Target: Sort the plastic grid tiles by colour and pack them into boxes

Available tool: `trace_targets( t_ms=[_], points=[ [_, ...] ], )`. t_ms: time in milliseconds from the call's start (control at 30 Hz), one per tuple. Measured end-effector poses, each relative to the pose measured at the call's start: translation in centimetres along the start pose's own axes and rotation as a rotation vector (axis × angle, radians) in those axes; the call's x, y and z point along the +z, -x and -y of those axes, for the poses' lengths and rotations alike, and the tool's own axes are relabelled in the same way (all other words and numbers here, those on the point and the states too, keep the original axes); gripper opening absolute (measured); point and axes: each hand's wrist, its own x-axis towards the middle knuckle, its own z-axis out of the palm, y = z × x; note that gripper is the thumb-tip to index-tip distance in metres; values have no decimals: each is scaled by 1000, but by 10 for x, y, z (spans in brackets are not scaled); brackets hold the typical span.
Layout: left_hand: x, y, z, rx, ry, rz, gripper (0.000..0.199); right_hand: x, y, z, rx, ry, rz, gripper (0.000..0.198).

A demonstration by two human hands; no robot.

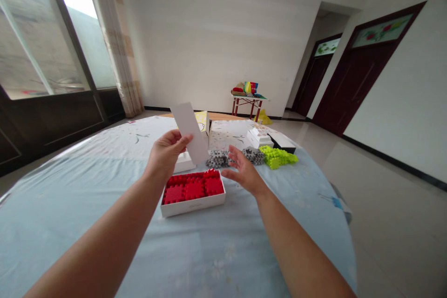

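My left hand (172, 148) pinches a flat white card (190, 130) between thumb and fingers, tilted up above the table. Below it lies a white box (193, 204), uncovered, filled with red toothed block pieces (194, 188). My right hand (240, 171) hovers just right of that box, fingers apart and nothing in them. Behind the right hand are grey toothed pieces (218, 159), and a bright green cluster (277, 156) of similar pieces lies to their right. Part of a white box or lid (184, 163) shows behind the red pieces, partly hidden by my left hand and the card.
A round table with a blue and white cloth (87, 205) carries everything. Further back stand a yellow and white box (203, 123), white boxes (260, 137) and a black and white box (282, 143). By the far wall is a small table (248, 98) holding colourful items.
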Motion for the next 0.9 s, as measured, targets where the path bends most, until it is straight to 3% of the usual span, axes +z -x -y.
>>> trace_targets(
  t_ms=[100,200,300,367,467,567,633,700,800,900],
  points=[
    [14,15,9,-155,301,48,25,1,0,2,21,-144,86,105],
    [25,32,17,-264,461,80,24,6,1,4,9,-251,133,110],
    [31,43,23,-300,508,112,23,8,4,9,3,-312,158,101],
    [26,44,24,-297,418,153,22,6,6,11,23,-294,163,94],
    [-1,41,27,-252,83,177,27,-3,7,9,64,-194,166,91],
    [-43,37,39,-118,-231,-40,36,-11,6,0,103,-29,185,95],
    [-72,37,54,-67,-332,-174,40,-12,4,-7,119,77,203,97],
    [-92,37,70,-78,-384,-229,42,-11,2,-13,124,158,238,97],
    [-105,41,88,-119,-404,-196,45,-10,-1,-15,117,264,323,96],
    [-101,45,95,-153,-401,-130,50,-10,-1,-9,99,351,411,96]
  ],
)
